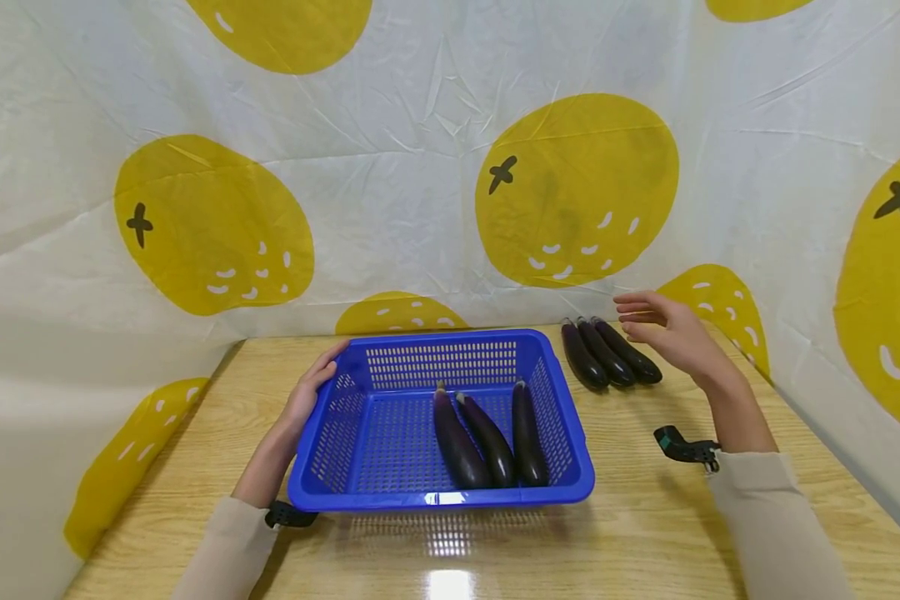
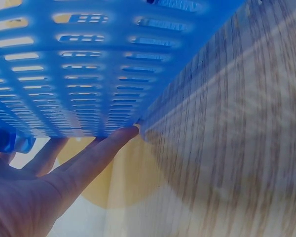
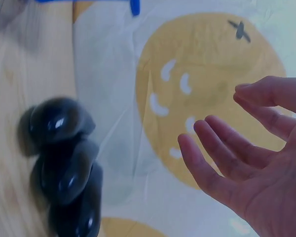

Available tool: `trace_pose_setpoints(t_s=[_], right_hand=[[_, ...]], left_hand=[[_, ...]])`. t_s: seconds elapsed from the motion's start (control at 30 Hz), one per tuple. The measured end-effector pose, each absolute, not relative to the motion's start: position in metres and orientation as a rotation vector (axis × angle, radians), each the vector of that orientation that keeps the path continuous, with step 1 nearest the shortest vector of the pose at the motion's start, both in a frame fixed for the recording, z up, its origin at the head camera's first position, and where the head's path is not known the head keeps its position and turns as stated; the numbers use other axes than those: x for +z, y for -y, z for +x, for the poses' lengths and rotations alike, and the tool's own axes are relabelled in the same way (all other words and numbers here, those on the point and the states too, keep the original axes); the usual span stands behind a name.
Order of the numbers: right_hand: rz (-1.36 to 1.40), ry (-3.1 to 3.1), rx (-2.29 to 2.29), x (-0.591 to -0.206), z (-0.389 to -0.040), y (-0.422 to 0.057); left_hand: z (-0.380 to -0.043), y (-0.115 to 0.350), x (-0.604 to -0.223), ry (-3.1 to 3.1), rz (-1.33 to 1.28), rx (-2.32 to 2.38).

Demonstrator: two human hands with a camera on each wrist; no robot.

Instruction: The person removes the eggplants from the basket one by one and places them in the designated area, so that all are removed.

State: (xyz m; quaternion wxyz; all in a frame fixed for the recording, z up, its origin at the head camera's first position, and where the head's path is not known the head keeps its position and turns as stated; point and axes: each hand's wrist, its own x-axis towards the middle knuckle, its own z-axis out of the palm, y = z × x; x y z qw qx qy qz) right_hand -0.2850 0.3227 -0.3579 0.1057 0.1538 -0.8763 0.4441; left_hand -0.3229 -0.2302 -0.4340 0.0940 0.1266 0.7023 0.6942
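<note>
A blue plastic basket [image 1: 442, 500] with slotted walls sits on the table, three eggplants lying in its right half: a left one [image 1: 456, 442], a middle one [image 1: 492, 442] and a right one [image 1: 527, 433]. My left hand [image 1: 305, 398] rests against the outside of its left wall. In the left wrist view its fingers [image 2: 96, 160] reach fairly straight along that wall. Beyond the basket's right side, three more eggplants [image 1: 606, 354] lie side by side. My right hand [image 1: 667, 333] hovers just right of them, fingers loosely bent and apart, holding nothing; the right wrist view shows a gap to those eggplants [image 3: 64, 170].
The wooden table [image 1: 645, 517] meets a white cloth [image 1: 390, 208] printed with yellow fruit at the back and both sides. A dark wrist device [image 1: 686, 448] is strapped on the right wrist, another [image 1: 291, 515] on the left.
</note>
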Motion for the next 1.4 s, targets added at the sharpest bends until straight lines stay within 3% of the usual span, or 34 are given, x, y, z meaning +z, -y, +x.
trace_pose_setpoints(t_s=[0.47, 0.9, 1.4], right_hand=[[0.649, 2.497, 1.454, -0.339, -0.273, -0.278], [0.81, 2.593, 1.439, -0.339, -0.284, -0.234], [1.114, 2.889, 1.456, -0.295, -0.298, -0.156]], left_hand=[[-0.324, 0.23, -0.434, -2.09, 0.391, 2.06], [-0.325, 0.229, -0.438, -2.09, 0.377, 2.07], [-0.326, 0.228, -0.438, -2.071, 0.382, 2.089]])
